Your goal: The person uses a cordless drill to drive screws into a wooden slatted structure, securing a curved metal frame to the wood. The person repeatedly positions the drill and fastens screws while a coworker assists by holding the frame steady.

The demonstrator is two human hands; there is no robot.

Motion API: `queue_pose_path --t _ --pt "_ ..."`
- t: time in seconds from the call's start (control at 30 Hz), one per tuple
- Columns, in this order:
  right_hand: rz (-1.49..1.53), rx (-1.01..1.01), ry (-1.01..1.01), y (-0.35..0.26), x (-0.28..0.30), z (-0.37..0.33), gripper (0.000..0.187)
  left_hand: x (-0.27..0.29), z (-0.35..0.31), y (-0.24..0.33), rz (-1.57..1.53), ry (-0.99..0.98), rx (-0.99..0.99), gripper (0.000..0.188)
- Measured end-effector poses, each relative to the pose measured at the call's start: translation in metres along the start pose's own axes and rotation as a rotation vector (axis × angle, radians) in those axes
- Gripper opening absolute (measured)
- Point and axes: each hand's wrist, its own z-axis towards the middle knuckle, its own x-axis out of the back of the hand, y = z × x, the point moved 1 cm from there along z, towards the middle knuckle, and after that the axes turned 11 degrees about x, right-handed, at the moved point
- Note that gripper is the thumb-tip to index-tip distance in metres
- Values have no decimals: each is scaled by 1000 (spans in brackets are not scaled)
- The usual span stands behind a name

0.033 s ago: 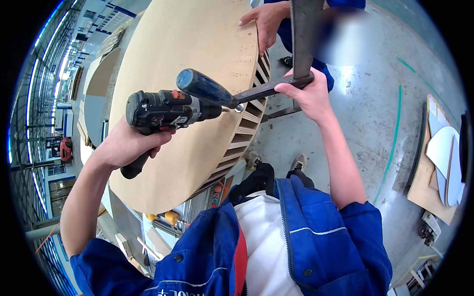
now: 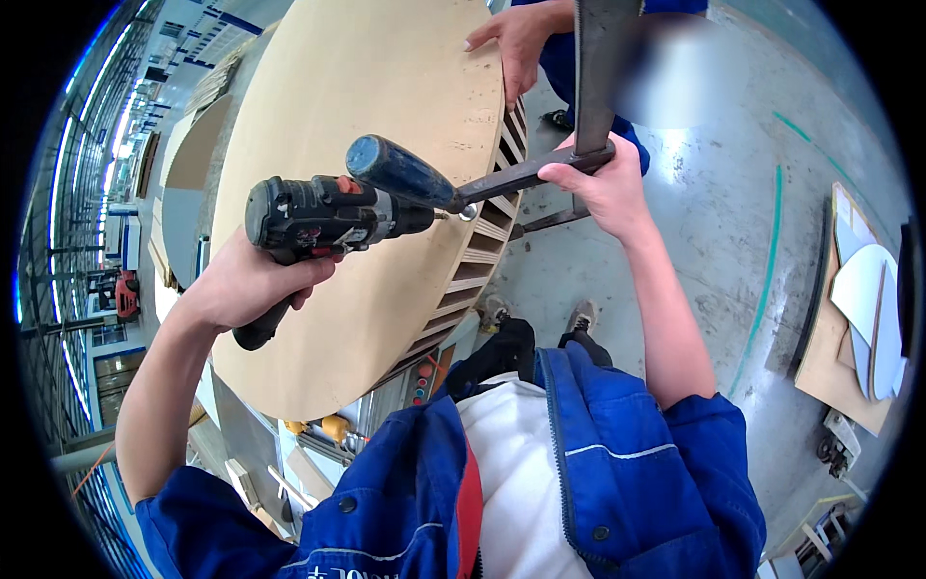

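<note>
My left hand [image 2: 249, 282] is wrapped round the grip of a black cordless drill [image 2: 313, 214]. The drill's bit points right, close to the rim of a large round wooden panel [image 2: 318, 357], beside the clamp's round metal foot. A dark steel bar clamp [image 2: 516, 179] with a blue handle [image 2: 395, 169] sits across that rim. My right hand [image 2: 612, 188] is closed round the clamp where its arm meets the wide bar, and most of its fingers are hidden. Whether the bit touches the wood, I cannot tell.
Slatted ribs [image 2: 468, 275] line the panel's curved edge. Another person's hand [image 2: 521, 48] rests on the panel's far rim. Cut boards [image 2: 849, 318] lean at the right on the grey floor [image 2: 704, 280]. Below the panel stands a yellow-handled tool [image 2: 336, 427].
</note>
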Motion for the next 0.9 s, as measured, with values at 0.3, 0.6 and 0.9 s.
queue_pose_path --t 0.3,0.6,0.9 --pt "-106 78 -6 6 5 -1 33 17 13 16 97 -63 -43 21" --pt "-77 88 -6 8 5 -1 32 26 16 29 178 -90 -48 25" --pt "-47 86 6 9 5 -2 33 30 20 37 271 -79 -30 26"
